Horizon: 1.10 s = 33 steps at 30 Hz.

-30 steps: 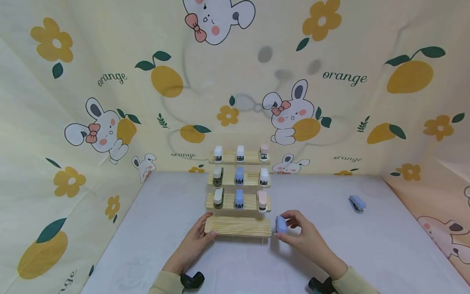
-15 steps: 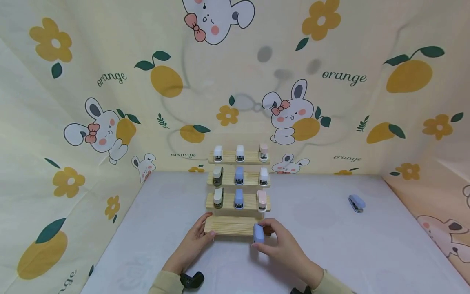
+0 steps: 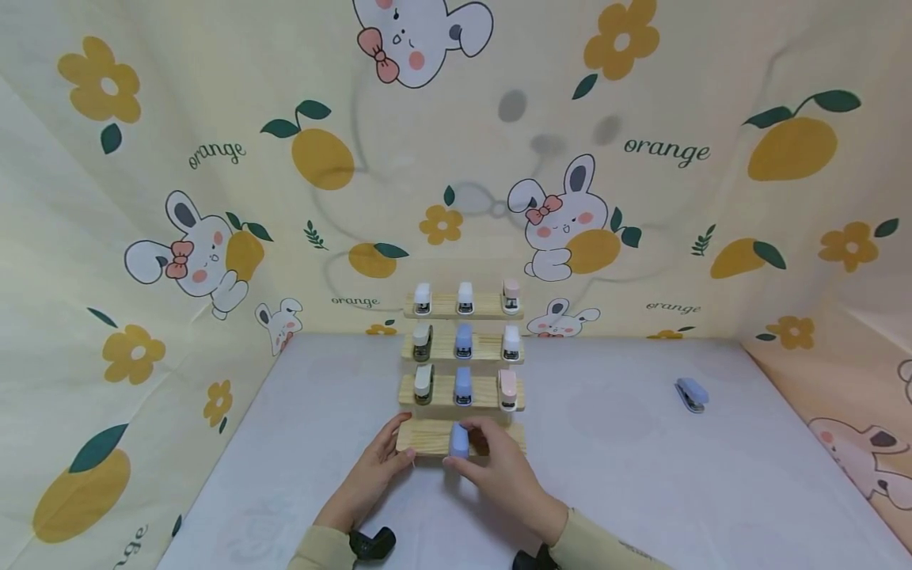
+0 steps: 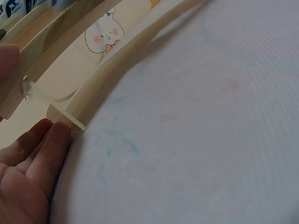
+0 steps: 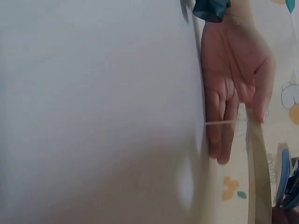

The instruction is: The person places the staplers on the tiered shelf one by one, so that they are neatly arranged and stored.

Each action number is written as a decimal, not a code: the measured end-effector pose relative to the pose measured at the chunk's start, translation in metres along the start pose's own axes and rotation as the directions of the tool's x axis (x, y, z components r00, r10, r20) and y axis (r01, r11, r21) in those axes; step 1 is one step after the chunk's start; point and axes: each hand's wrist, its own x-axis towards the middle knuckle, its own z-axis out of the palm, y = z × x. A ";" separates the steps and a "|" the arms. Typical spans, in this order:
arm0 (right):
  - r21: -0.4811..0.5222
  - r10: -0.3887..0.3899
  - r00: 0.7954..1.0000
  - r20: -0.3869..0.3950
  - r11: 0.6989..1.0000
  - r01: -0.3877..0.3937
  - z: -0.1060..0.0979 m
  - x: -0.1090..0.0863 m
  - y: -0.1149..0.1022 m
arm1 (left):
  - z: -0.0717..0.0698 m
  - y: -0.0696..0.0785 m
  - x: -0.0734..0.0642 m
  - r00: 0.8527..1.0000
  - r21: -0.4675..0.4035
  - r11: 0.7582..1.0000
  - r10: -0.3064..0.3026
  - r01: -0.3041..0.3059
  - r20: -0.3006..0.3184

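My right hand (image 3: 502,467) pinches a small blue stapler (image 3: 459,440) between thumb and fingers, over the middle of the lowest shelf (image 3: 427,437) of a wooden tiered rack. The right wrist view catches this blue stapler (image 5: 283,179) at its edge, beside a fingertip (image 5: 285,214). My left hand (image 3: 372,469) holds the left end of that shelf, thumb at the front corner and index finger at the back. Its other fingers (image 4: 46,149) reach low beside the clear leg (image 4: 56,105). On the tiers above stand several staplers, among them a blue one (image 3: 463,386) and a pink one (image 3: 507,388).
Another blue stapler (image 3: 692,394) lies on the white table (image 3: 613,427) to the right. The upper shelves carry white staplers (image 3: 465,298) and dark-based ones (image 3: 423,342). A printed cloth (image 3: 442,127) rises behind and at both sides.
My right hand has carried the blue stapler leftward, from beside the rack's right end, past the front right corner, to over the middle of the lowest shelf. The left hand stays put.
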 end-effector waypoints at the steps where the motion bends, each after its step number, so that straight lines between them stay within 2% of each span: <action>1: -0.007 0.001 1.000 -0.005 1.000 -0.001 0.003 0.002 -0.001 | 0.000 0.000 0.000 1.000 -0.004 1.000 0.000 0.000 0.003; 11: -0.078 -0.018 1.000 -0.026 0.997 0.016 0.023 0.018 -0.006 | 0.003 0.009 -0.005 1.000 -0.016 1.000 -0.003 0.003 0.016; 18: -0.119 -0.048 0.999 0.002 0.992 0.048 0.026 0.024 -0.006 | 0.002 0.009 -0.004 1.000 -0.022 1.000 -0.004 0.005 0.024; 21: -0.206 -0.086 0.996 0.026 0.975 0.090 0.023 0.023 -0.005 | 0.002 0.008 -0.004 1.000 -0.018 1.000 -0.002 0.003 0.031; 24: -0.283 -0.156 0.987 0.038 0.946 0.161 0.019 0.022 -0.003 | 0.002 0.008 -0.003 0.999 -0.020 1.000 0.003 -0.002 0.041; 27: -0.313 -0.209 0.977 0.035 0.926 0.209 0.018 0.021 -0.002 | 0.001 0.007 -0.003 0.999 -0.029 1.000 0.009 -0.008 0.044; 33: -0.354 -0.203 0.979 0.004 0.916 0.191 0.027 0.026 -0.001 | 0.000 0.006 -0.003 0.999 -0.042 0.999 0.006 -0.004 0.047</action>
